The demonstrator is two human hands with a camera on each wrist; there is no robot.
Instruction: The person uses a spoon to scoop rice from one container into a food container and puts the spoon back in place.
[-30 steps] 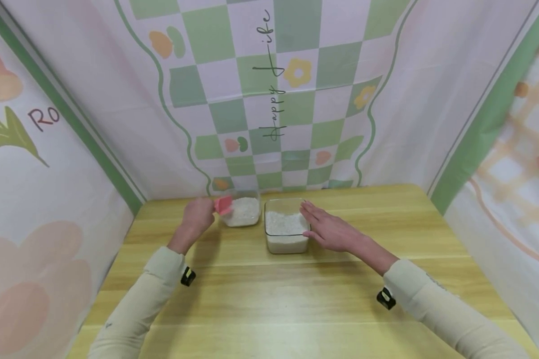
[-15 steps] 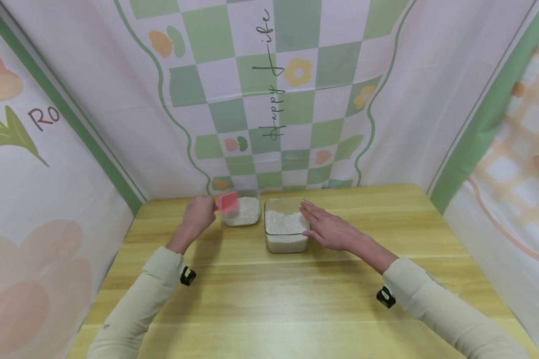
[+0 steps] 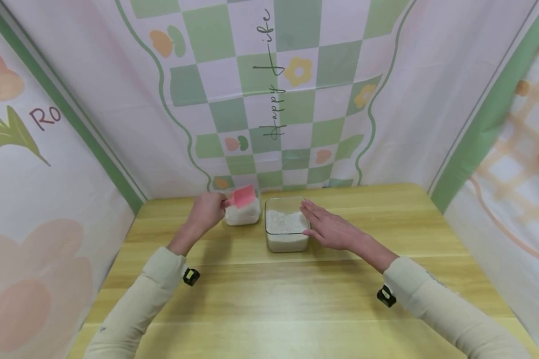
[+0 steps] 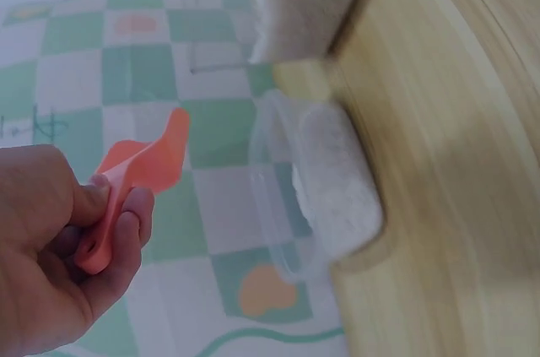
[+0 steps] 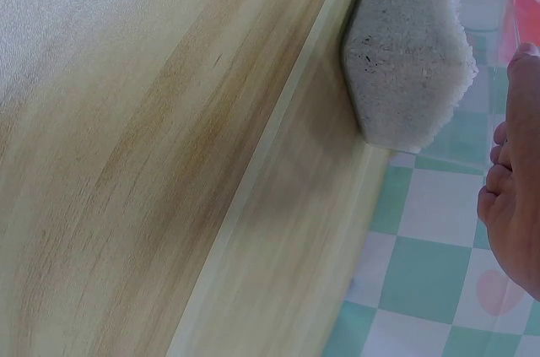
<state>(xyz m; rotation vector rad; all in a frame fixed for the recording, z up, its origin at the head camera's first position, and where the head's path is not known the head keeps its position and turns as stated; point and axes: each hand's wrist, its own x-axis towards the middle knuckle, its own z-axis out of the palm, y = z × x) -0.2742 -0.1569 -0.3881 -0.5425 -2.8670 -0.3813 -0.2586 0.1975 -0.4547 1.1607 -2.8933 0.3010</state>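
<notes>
My left hand point(image 3: 206, 212) pinches the handle of a pink scoop point(image 3: 244, 196) between thumb and fingers. The scoop hangs in the air above a small clear container point(image 3: 242, 215) of white rice, partly covering it. In the left wrist view the scoop point(image 4: 156, 159) is tilted, and whether it carries rice cannot be told. To its right stands a larger square glass container point(image 3: 287, 243), partly filled with rice point(image 5: 409, 57). My right hand point(image 3: 332, 229) rests on that container's right rim, its fingers straight and close together.
Both containers stand near the back edge of a wooden table point(image 3: 278, 299). Right behind it hangs a green-and-white checkered cloth point(image 3: 274, 114), with printed cloth on both sides too. A small black device point(image 3: 386, 296) is fixed at each wrist.
My left hand has moved right and slightly up with the scoop, from the small container's left side to above its middle. The right hand has stayed on the glass rim.
</notes>
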